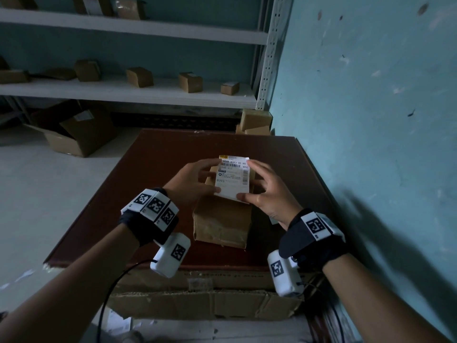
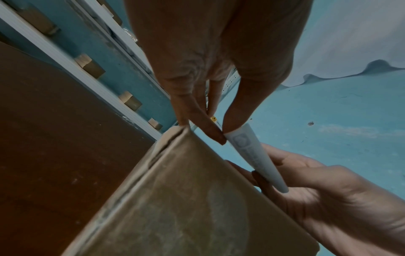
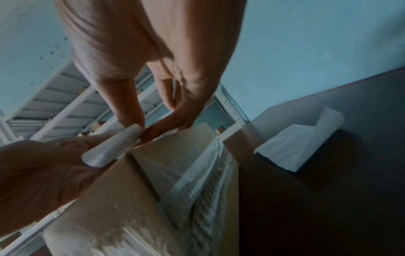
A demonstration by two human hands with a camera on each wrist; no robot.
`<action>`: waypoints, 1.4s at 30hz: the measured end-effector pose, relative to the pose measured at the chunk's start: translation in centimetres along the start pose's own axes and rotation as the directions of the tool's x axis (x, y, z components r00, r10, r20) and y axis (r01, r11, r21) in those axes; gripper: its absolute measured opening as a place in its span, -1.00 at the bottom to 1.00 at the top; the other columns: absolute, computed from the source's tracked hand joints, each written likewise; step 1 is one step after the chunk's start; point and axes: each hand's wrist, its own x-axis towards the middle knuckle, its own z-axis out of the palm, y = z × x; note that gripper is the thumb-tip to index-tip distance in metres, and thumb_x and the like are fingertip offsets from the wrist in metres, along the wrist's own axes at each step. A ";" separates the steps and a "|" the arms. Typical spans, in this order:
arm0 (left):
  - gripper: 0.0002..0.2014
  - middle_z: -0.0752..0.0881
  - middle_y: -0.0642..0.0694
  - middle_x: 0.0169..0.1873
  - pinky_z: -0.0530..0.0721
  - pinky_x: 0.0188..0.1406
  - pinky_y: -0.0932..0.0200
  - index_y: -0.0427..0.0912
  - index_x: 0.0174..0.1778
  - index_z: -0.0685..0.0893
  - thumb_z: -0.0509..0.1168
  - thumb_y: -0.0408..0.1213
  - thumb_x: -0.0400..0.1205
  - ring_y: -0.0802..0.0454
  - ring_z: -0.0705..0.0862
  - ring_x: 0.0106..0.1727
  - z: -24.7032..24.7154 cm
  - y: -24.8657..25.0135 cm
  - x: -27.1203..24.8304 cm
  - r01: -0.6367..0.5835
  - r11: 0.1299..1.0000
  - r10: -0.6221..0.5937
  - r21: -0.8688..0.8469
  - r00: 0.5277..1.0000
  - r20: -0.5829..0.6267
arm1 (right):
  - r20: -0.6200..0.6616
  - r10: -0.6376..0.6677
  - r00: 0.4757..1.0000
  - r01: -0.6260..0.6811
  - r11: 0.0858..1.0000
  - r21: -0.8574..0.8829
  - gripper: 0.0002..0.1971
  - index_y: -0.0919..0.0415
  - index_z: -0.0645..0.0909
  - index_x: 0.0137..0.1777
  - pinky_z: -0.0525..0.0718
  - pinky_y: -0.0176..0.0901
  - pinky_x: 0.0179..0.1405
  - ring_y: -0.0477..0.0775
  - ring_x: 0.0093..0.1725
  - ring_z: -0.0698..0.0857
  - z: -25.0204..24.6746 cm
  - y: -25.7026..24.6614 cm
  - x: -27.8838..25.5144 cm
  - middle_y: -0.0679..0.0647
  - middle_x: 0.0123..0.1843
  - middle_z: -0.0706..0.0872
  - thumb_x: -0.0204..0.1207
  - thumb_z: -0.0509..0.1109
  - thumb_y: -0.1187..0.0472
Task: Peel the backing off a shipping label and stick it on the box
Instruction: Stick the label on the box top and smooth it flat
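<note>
Misalignment is the main risk I see: I hold the white rectangular shipping label with black barcodes (image 1: 233, 177) just above the top of the brown cardboard box wrapped in clear tape (image 1: 222, 222), which stands near the middle of the dark reddish-brown worktop (image 1: 153, 174), and if one edge touches down first while the sheet is skewed, the adhesive will likely grab and set it crooked. My left hand (image 1: 191, 183) pinches the label's left side between thumb and fingertips, and my right hand (image 1: 265, 191) pinches its right side, thumb at the near corner and fingers along the far edge; both grips are fingertip pinches, not full clasps. In the wrist views the label (image 2: 255, 156) bows into a curl between my hands, so I judge it could fold on itself and stick, or trap a crease or air bubble if I press it down from both ends at once. The glossy, wrinkled tape on the box (image 3: 197, 175) may also give a poor bond. A curled white sheet of paper (image 3: 300, 143), probably the peeled backing, lies on the worktop just beside the box towards the right edge. On the label I can read "8393 00 R5" beside the top barcode, "YFC" at the right, and "B393" lower left; the small print and the yellow strip at the top are too blurred to read.
</note>
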 end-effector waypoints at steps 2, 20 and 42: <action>-0.24 0.50 0.04 0.55 0.62 0.32 0.09 0.05 0.64 0.40 0.49 -0.41 0.53 0.09 0.46 0.58 0.1 -0.2 0.0 0.001 0.999 0.000 0.033 1.000 -0.024 | -0.007 -0.009 1.000 0.009 0.999 -0.040 -0.07 0.00 0.30 0.70 0.57 0.15 0.52 -0.06 0.62 0.38 0.1 -0.1 0.0 -0.22 0.63 0.35 0.36 0.68 0.23; -0.15 0.40 0.09 0.63 0.52 0.31 0.21 0.11 0.69 0.31 0.55 -0.34 0.51 0.08 0.35 0.65 -0.2 -0.8 -0.3 -0.007 0.987 0.010 0.158 1.000 -0.015 | -0.017 -0.030 0.999 0.027 0.989 -0.144 -0.07 0.07 0.23 0.74 0.41 -0.65 0.28 -0.32 0.50 0.25 0.5 -2.0 -0.5 -0.20 0.64 0.28 0.43 0.63 0.36; -0.10 0.60 0.06 0.50 0.63 0.40 -0.29 0.18 0.62 0.43 0.62 -0.25 0.34 0.02 0.54 0.54 -1.3 0.0 -1.4 0.082 0.972 -0.065 -0.221 0.994 0.086 | -0.018 -0.048 0.999 0.046 0.992 -0.121 -0.07 0.14 0.26 0.73 0.65 0.02 0.45 -0.15 0.54 0.38 0.8 -3.1 -1.3 -0.06 0.67 0.30 0.40 0.63 0.41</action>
